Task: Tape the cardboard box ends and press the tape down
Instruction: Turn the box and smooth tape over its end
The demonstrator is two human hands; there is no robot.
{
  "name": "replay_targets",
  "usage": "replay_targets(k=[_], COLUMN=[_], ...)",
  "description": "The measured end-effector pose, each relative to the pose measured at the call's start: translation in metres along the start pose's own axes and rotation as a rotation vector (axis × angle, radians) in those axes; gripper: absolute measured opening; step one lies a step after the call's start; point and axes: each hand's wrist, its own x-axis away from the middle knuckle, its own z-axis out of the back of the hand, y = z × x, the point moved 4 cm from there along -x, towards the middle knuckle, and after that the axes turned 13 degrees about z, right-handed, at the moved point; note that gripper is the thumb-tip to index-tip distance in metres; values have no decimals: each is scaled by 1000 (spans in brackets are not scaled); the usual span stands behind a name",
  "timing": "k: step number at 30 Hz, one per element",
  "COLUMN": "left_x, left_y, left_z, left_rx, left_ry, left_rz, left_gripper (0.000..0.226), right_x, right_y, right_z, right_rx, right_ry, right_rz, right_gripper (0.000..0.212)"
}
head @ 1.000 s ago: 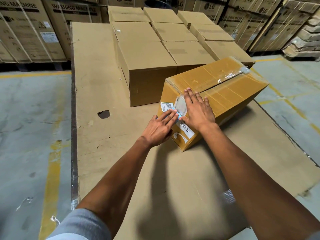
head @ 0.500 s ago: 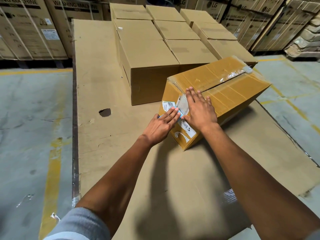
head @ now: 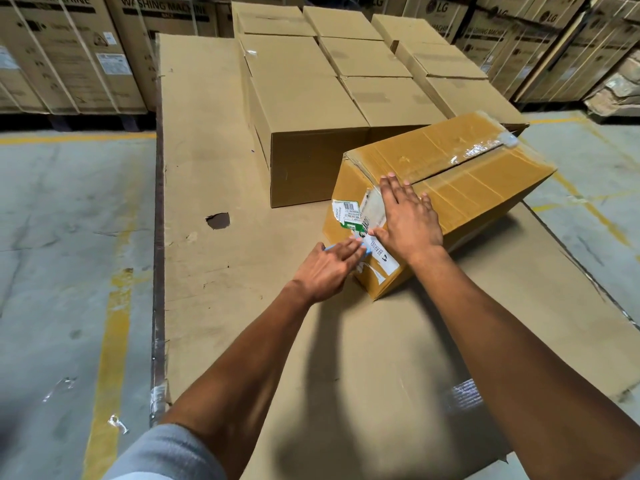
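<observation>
A worn cardboard box (head: 485,188) lies at an angle on a large cardboard sheet (head: 207,306), its top seam covered with clear tape. Clear tape (head: 372,206) runs over the near top edge and down the end face, across torn labels. My right hand (head: 408,223) lies flat on that edge, fingers spread over the tape. Lower on the end face, the extended fingers of my left hand (head: 325,271) press a thin light-blue piece (head: 366,249) against the box. What that piece is cannot be made out.
Several closed cardboard boxes (head: 301,98) stand in rows just behind and left of the taped box. The sheet has a dark hole (head: 218,220). Washing machine cartons (head: 69,53) line the back. Concrete floor with a yellow line (head: 110,323) lies left.
My left hand has slid a little lower down the end face, away from the barcode label. My right hand stays pressed on the top edge.
</observation>
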Motion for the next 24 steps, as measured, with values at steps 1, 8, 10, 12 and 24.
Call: replay_targets(k=[1, 8, 10, 12, 24], left_x=[4, 8, 10, 14, 40], left_y=[3, -3, -6, -8, -14], left_z=[-4, 15, 25, 31, 36], left_rx=[-5, -65, -61, -52, -60], left_ry=[-7, 91, 127, 155, 247], left_rz=[6, 33, 44, 52, 129], left_gripper=[70, 76, 77, 78, 71], right_x=[0, -1, -1, -1, -7], right_y=[0, 1, 2, 1, -11], right_z=[0, 0, 3, 5, -1], right_rx=[0, -35, -68, -90, -35], right_ry=[-1, 16, 66, 83, 34], right_rz=[3, -6, -36, -66, -116], right_gripper=[116, 101, 84, 78, 117])
